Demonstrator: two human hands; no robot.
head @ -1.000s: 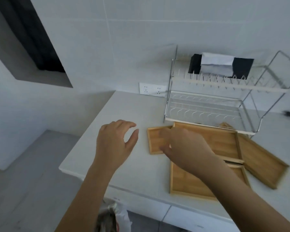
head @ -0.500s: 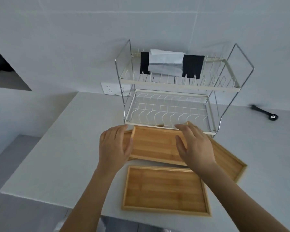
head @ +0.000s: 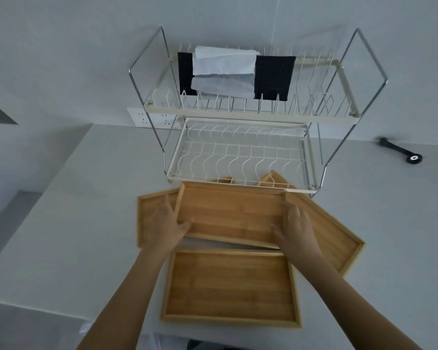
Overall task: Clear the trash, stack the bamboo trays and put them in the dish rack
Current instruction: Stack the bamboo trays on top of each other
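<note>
Several bamboo trays lie on the white counter in front of a two-tier wire dish rack [head: 240, 152]. My left hand [head: 166, 224] grips the left edge and my right hand [head: 295, 227] the right edge of the top bamboo tray [head: 232, 213], which is tilted above the others. Under it a left tray [head: 149, 205] and a right tray [head: 331, 236] stick out at angles. The near tray [head: 230, 286] lies flat at the counter's front edge. The rack's lower tier holds nothing.
A black tissue box [head: 273, 77] with white tissue sits on the rack's upper tier. A wall socket [head: 143, 117] is behind the rack on the left. A black tool [head: 400, 151] lies at the back right. The counter [head: 74, 210] drops off at the left and front.
Both hands have closed on the ends of the top tray, which now sits lifted and tilted. The view has shifted closer and more centred on the rack.
</note>
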